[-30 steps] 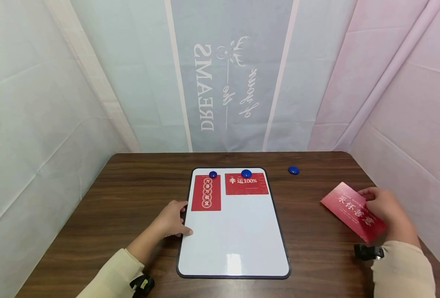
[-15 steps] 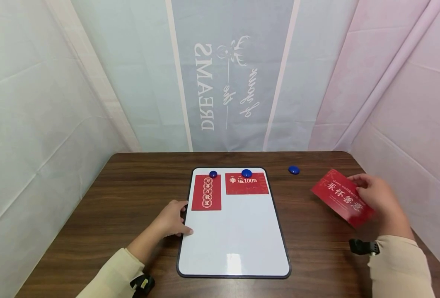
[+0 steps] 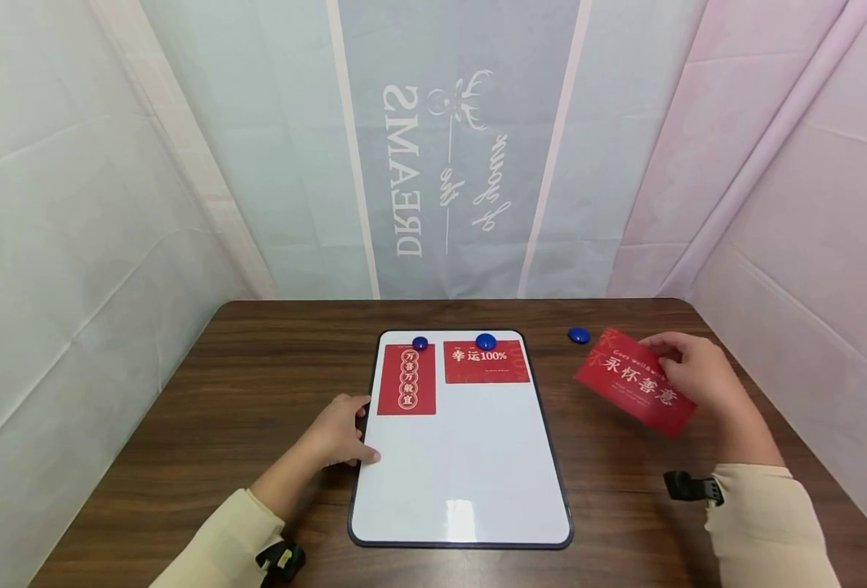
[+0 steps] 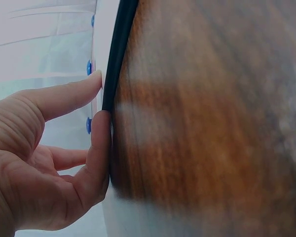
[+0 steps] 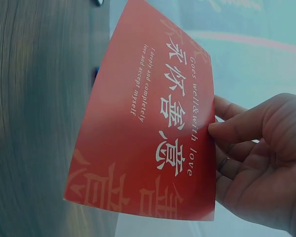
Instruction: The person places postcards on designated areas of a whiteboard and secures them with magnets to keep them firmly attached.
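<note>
A small whiteboard [image 3: 463,457] with a dark frame lies on the wooden table. My left hand [image 3: 341,433] holds its left edge; in the left wrist view the thumb [image 4: 71,98] is on the white face and the fingers are against the frame. To the right of the board, my right hand [image 3: 691,371] pinches a red card [image 3: 635,384] with white lettering by one edge, raised above the table. The right wrist view shows the thumb [image 5: 237,129] on the card's printed face, with the other fingers partly hidden behind it.
A vertical red card [image 3: 407,380] and a horizontal red card [image 3: 486,371] sit on the board's upper part, each under a blue round magnet. A loose blue magnet [image 3: 579,336] lies on the table [image 3: 272,359] right of the board. Fabric curtains [image 3: 301,163] surround the table.
My right hand has carried the red card leftward, closer to the board and the loose magnet. The left hand and the board have stayed in place.
</note>
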A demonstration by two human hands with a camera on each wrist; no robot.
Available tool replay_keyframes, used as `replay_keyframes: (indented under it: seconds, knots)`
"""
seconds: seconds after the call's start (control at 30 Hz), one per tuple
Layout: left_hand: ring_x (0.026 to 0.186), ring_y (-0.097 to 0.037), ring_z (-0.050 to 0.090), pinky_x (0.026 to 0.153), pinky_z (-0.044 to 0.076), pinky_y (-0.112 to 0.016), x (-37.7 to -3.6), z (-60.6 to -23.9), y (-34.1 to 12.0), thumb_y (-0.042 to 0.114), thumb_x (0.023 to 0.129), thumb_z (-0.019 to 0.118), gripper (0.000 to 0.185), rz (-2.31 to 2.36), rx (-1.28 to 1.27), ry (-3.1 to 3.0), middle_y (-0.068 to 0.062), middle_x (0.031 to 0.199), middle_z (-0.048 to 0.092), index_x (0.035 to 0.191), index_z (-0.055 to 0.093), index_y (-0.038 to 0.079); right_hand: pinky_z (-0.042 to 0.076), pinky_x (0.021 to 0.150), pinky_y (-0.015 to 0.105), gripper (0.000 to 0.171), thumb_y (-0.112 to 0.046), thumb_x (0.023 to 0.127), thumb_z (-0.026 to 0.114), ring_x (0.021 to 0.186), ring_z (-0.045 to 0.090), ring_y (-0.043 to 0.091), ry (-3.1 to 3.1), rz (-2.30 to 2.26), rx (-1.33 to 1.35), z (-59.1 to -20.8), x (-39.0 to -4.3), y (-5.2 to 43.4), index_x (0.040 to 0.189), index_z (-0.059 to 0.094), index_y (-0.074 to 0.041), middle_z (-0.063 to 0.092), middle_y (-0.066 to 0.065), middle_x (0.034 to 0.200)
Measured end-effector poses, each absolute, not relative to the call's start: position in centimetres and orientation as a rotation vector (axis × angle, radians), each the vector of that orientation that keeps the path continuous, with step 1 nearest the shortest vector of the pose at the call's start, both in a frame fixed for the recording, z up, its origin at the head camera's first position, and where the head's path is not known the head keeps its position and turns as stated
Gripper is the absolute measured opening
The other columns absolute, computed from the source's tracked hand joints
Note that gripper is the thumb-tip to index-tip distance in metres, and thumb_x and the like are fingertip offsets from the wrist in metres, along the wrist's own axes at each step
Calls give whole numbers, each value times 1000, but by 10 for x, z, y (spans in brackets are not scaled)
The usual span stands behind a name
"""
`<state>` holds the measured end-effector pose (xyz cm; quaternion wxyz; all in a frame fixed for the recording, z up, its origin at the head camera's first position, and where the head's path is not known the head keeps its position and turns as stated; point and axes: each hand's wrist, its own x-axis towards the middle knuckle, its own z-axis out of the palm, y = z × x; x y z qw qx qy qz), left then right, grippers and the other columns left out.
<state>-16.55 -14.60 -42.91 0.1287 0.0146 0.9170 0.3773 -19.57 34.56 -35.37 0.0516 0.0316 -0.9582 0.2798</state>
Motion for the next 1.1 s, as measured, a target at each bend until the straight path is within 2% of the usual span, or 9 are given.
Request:
replay_keyframes:
  seconds: [0.37,0.67,0.97,1.1]
  knots:
    - [89,-25,62,50,57,-29,-167,-431,-147,8,61,93,92,1103,38,2659,-18,118,51,140,46,-4,56,67,39,33,0,92,59,89,55,34,-2925,983,225,-346,-193,307,125,62,-1,59,28,113]
    - [88,-26,62,50,57,-29,-167,-430,-147,7,61,93,92,1118,40,2654,-19,118,51,139,47,-4,60,71,44,39,-3,86,70,94,56,37,-2957,1038,279,-346,-193,278,125,64,-1,58,26,116]
    - [88,-26,62,50,57,-29,-166,-430,-147,7,61,93,92,1100,42,2661,-19,118,51,140,46,-5,59,69,38,34,-2,81,74,90,55,28,-2966,961,463,-350,-196,249,115,71,-5,63,15,103]
    - [90,-27,62,50,57,-30,-165,-429,-146,7,61,93,92,1107,39,2659,-19,118,51,139,46,-5,59,69,36,35,-2,80,75,91,55,27,-2983,975,526,-352,-195,236,114,72,-7,64,12,103]
